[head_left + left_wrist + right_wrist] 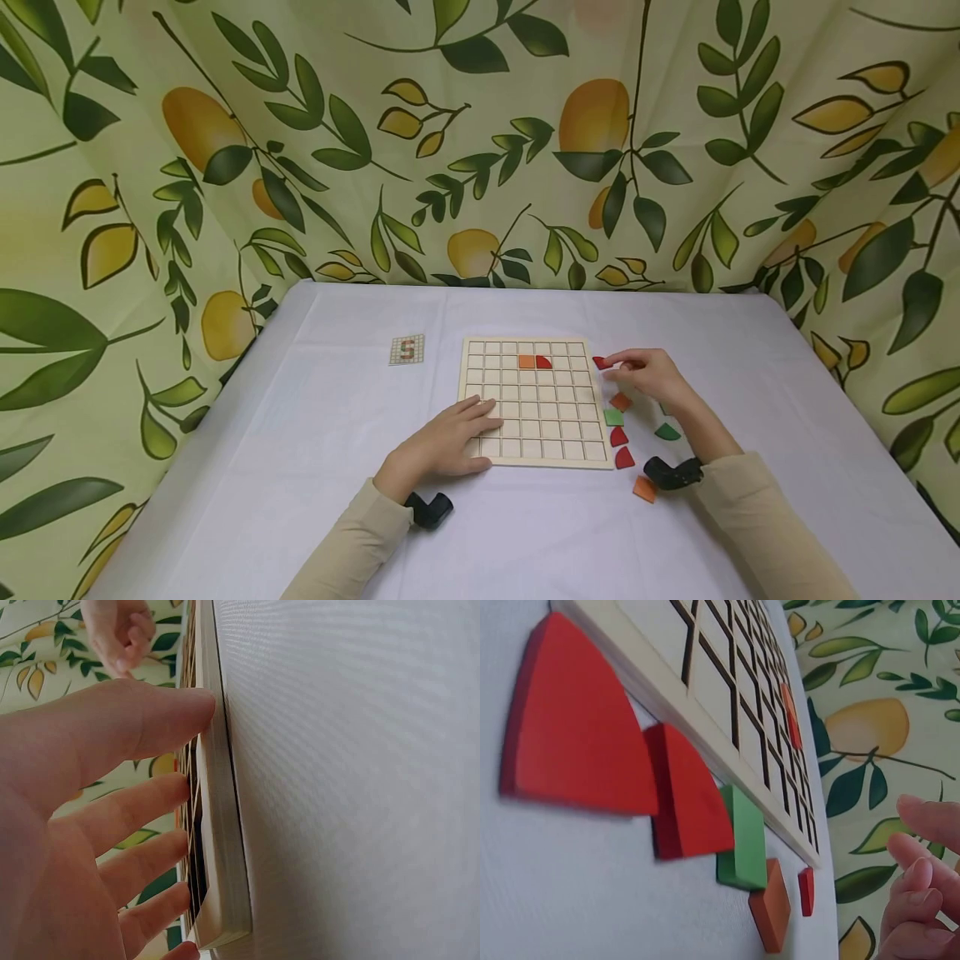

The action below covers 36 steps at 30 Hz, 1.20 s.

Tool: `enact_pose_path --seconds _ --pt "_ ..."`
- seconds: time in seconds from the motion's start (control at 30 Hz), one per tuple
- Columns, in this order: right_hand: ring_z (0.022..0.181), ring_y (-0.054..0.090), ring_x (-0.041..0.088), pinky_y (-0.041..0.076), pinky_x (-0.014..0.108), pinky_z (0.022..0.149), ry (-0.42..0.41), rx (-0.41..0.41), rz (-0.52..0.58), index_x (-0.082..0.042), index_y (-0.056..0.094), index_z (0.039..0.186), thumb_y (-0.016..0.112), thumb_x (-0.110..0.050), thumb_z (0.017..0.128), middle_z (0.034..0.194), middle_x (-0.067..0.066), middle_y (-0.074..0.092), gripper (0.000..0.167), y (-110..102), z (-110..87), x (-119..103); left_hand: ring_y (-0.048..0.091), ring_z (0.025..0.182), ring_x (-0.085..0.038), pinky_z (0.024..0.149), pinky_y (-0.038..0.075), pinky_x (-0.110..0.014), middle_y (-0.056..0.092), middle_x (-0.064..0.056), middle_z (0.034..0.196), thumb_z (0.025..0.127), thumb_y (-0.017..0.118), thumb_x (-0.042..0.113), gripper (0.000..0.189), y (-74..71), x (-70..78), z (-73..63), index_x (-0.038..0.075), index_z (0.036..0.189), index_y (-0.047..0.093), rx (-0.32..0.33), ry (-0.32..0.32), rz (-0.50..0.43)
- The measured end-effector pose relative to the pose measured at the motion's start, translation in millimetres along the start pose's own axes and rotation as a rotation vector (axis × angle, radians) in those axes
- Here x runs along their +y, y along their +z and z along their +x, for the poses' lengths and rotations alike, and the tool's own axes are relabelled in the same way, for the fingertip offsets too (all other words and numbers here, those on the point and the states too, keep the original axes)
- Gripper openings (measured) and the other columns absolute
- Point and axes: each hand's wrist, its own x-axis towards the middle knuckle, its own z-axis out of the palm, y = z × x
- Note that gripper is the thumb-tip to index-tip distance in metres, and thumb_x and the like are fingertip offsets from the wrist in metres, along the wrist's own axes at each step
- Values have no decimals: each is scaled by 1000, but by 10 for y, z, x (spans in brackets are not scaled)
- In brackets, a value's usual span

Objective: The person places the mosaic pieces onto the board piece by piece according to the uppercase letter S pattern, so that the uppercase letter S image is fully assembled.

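My left hand (450, 437) rests with spread fingers on the left front part of a wooden grid board (536, 427). Its thumb (184, 709) lies at the board's edge in the left wrist view. On the board, an orange square tile (527, 362) sits beside a red quarter-round tile (543, 362) in the second row. Past the board's right edge, my right hand (645, 375) reaches with its index finger toward another red tile (602, 362), which lies on the table. The right wrist view shows this hand's fingers (911, 900) loosely bent, nothing between them.
Along the board's right side lie an orange tile (620, 402), a green square tile (614, 418) and two red quarter-rounds (624, 457). A green quarter-round (667, 432) and an orange square (644, 490) lie further out. A small pattern card (407, 349) is at the back left.
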Motion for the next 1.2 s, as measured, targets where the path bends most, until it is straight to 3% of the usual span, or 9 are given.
enact_pose_path --seconds 0.17,0.4,0.93,1.2 --pt "67 47 18 41 24 57 11 1 22 1 62 123 67 -22 89 68 2 48 41 -71 9 48 28 149 -32 121 30 -48 37 -7 157 87 66 32 57 2 -4 3 17 140 51 3 3 -1" --pt "75 52 19 49 21 62 26 10 18 2 61 124 67 -24 89 74 3 55 44 -140 53 174 29 148 -32 120 31 -48 37 -7 157 87 65 32 57 16 -18 6 17 140 51 6 9 5" --pt "72 52 15 45 21 59 -3 -60 -28 3 59 126 66 -28 90 80 5 65 48 -331 89 418 28 149 -31 120 30 -48 37 -6 157 86 66 32 57 -5 8 4 18 140 50 -3 -14 5" --pt "71 49 15 45 20 59 -4 -95 -38 4 59 126 66 -24 90 73 -1 58 47 -398 125 508 30 148 -32 120 30 -49 37 -7 157 86 66 32 58 -1 8 7 18 140 50 4 -7 8"
